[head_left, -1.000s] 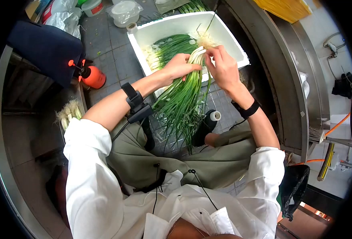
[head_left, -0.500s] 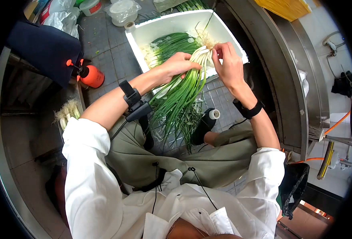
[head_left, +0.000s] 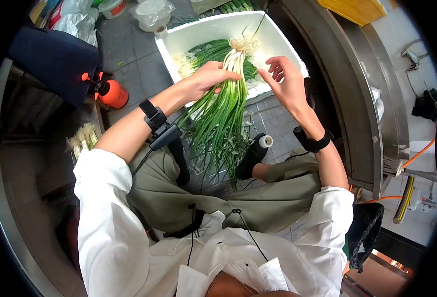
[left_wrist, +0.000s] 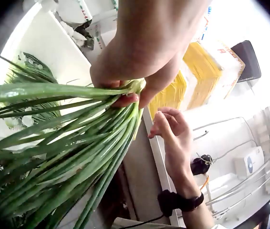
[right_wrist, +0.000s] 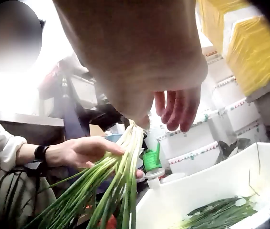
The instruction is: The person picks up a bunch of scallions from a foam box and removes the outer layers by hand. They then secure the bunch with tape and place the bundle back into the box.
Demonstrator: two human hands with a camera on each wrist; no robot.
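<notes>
My left hand [head_left: 208, 79] grips a bunch of scallions [head_left: 223, 114] around the white stems, thumb across the front. Pale stringy roots [head_left: 243, 45] point up and away, while the long green leaves fan down over the floor between the feet. To the right of the bunch, my right hand [head_left: 287, 81] hangs apart from it, fingers loosely bent and nothing between them. Beneath both hands is a white foam box [head_left: 278, 37] with more scallions [head_left: 206, 53] and bits of ice inside. In the right wrist view, the held scallions [right_wrist: 118, 176] slant down from the left hand [right_wrist: 85, 150].
An orange spray bottle [head_left: 113, 94] stands to the left. Cut root ends [head_left: 83, 138] lie on a ledge near the left elbow. A small white roll [head_left: 266, 141] sits by the right foot. A steel counter [head_left: 357, 99] borders the right side; plastic-wrapped tubs [head_left: 152, 14] stand beyond.
The left hand has swung the bunch leftward, its root end now more upright. The right hand has come away from the stems near the roots and its fingers have parted.
</notes>
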